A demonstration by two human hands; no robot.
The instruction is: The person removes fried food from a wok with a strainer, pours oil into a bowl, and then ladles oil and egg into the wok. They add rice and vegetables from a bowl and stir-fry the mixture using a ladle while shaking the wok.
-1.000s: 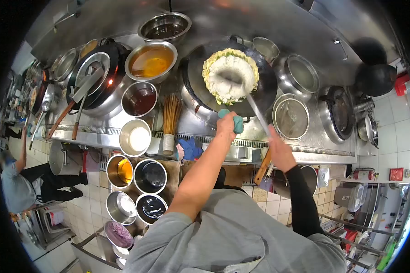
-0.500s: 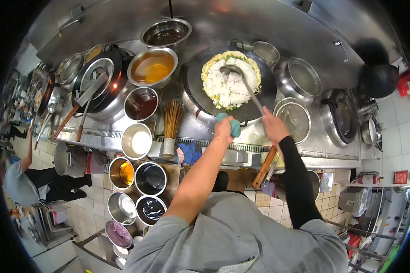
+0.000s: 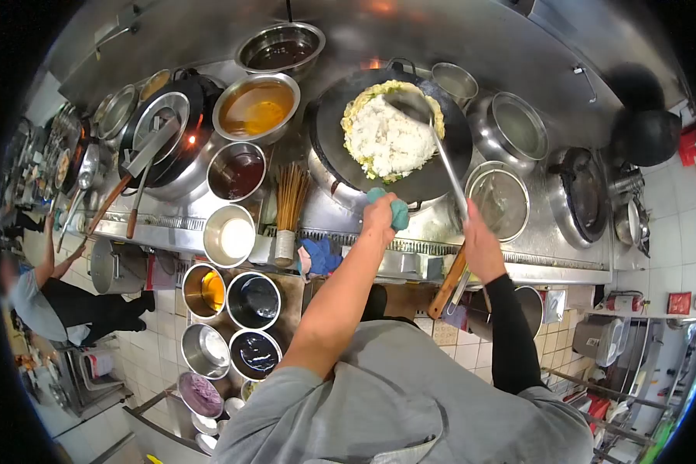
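A large black wok (image 3: 329,147) holds a mound of white rice (image 3: 387,139) over yellow egg, with bits of green at its edge. My left hand (image 3: 378,220) is closed on a folded green cloth (image 3: 398,213) at the wok's near rim; whether it grips a wok handle beneath is hidden. In my right hand (image 3: 483,247) is the long handle of a metal ladle (image 3: 450,172). The ladle's bowl is blurred and sits at the upper right of the rice.
Left of the wok stand a bowl of amber liquid (image 3: 257,110), a pot of dark red sauce (image 3: 237,172) and a bamboo brush (image 3: 291,193). A mesh strainer (image 3: 499,203) lies at right. Another person (image 3: 42,301) works at far left.
The ladle has swung from the middle of the rice to its upper right, and my right hand has moved down and right. My left hand keeps its place.
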